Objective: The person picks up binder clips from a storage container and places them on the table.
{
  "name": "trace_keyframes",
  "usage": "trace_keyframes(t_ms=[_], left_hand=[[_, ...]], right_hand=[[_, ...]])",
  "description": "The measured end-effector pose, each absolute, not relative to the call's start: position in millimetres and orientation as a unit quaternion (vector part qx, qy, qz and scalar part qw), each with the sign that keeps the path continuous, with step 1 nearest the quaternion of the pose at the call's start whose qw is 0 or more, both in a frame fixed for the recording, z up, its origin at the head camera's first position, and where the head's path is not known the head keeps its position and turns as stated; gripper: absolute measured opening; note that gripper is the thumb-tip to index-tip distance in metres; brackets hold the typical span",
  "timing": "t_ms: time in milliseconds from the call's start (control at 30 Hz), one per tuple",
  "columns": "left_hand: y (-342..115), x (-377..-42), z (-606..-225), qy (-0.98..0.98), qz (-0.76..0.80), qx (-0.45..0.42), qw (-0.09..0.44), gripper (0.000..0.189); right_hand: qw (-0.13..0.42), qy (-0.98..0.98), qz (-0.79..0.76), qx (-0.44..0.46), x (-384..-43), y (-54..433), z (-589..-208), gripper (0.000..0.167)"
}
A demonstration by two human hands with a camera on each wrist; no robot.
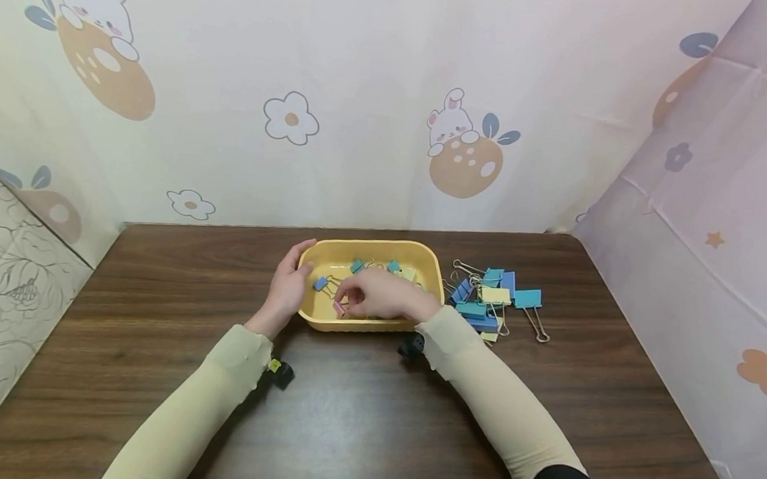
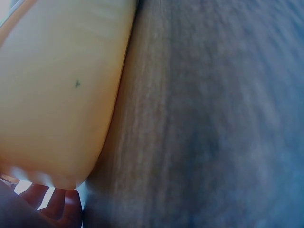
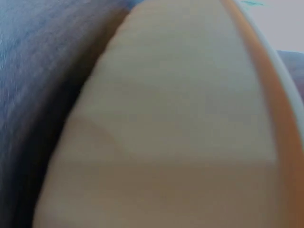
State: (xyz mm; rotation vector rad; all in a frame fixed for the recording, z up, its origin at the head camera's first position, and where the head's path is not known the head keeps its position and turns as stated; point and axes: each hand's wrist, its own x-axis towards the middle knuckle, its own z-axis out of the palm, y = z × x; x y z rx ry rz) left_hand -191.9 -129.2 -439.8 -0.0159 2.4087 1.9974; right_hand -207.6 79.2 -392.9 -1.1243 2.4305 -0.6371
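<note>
A yellow plastic basket (image 1: 370, 326) stands near the back of the table with small binder clips inside. My left hand (image 1: 288, 285) grips its left end, thumb over the rim and fingers along the outer wall. In the left wrist view, fingertips (image 2: 71, 209) show at the end of the basket wall (image 2: 66, 95). My right hand (image 1: 384, 294) reaches over the front rim into the basket, its fingertips pinching a small pink binder clip (image 1: 340, 308). Left of it lies a blue binder clip (image 1: 320, 284). Teal clips (image 1: 357, 266) lie towards the back; the right hand hides part of the contents.
A pile of larger blue, teal and yellow binder clips (image 1: 495, 296) lies just right of the basket, wire handles pointing various ways. The brown wooden table (image 1: 343, 423) runs back to a patterned curtain (image 1: 363, 124).
</note>
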Motion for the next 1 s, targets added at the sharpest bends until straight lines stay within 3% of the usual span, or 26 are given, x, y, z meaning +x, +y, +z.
trace_keyframes(t_ms=[267, 467, 1000], left_hand=[[-128.7, -192.0, -439.2, 0.77, 0.638, -0.004, 0.013, 0.044], [-128.6, -191.6, -438.9, 0.771, 0.637, -0.014, 0.011, 0.044], [-129.2, -192.0, -439.5, 0.767, 0.641, -0.01, 0.007, 0.044]], right_hand=[[0.108, 0.868, -0.277, -0.397, -207.9, 107.3, -375.6, 0.018], [0.095, 0.871, -0.3, -0.377, -200.9, 132.6, -369.0, 0.014], [0.036, 0.916, -0.277, -0.288, -182.4, 249.3, -367.1, 0.023]])
